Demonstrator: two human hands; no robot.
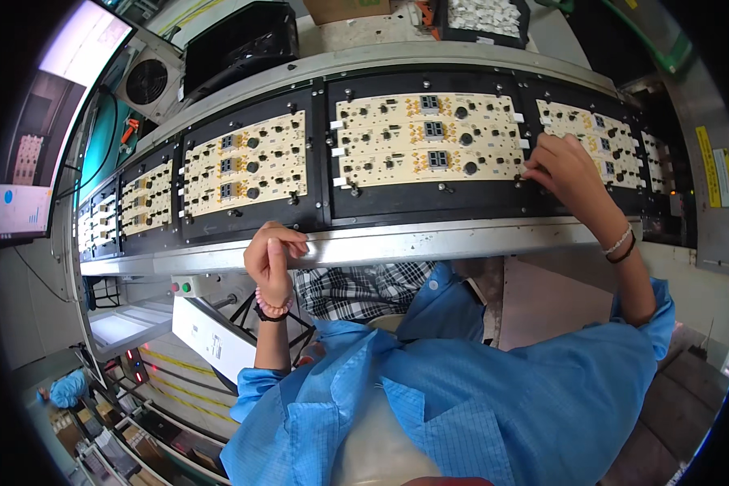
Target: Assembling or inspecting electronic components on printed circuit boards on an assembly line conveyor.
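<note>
Circuit panel, right hand at its right edge, left hand near front rail, 2 grips unclear

Your right hand covers part of a cream circuit-board panel | its grasp: too small to tell | your left hand: palm hidden | monitor text: illegible

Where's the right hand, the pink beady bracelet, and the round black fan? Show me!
Right hand [569, 168]: head view, on the back of the hand.
Pink beady bracelet [275, 309]: head view, on its beads.
Round black fan [147, 82]: head view, on its middle.
</note>
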